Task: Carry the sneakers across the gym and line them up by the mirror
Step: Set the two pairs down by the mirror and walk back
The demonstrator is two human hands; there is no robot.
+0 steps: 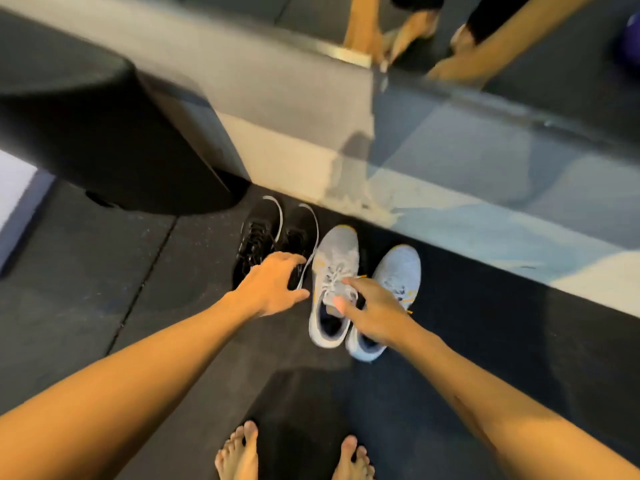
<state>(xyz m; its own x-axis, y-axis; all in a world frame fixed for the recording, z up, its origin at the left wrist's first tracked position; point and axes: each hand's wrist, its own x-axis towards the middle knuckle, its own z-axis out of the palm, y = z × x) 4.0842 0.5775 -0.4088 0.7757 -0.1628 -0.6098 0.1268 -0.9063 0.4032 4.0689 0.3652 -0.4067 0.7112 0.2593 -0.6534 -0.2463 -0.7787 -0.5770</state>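
Both pairs sat on the floor (450, 341) by the mirror (519, 57). The left hand (273, 285) was open over the black shoes (273, 237). The right hand (374, 313) pinched a grey shoe (332, 285), probably straightening it. Next, the grey pair needed squaring up.

Two black sneakers (277, 244) and two grey sneakers (349, 282) are set side by side on the floor (104, 289) by the mirror (502, 109). The left hand (273, 285) is spread over the black pair; the right hand (374, 313) is laid on the grey pair.
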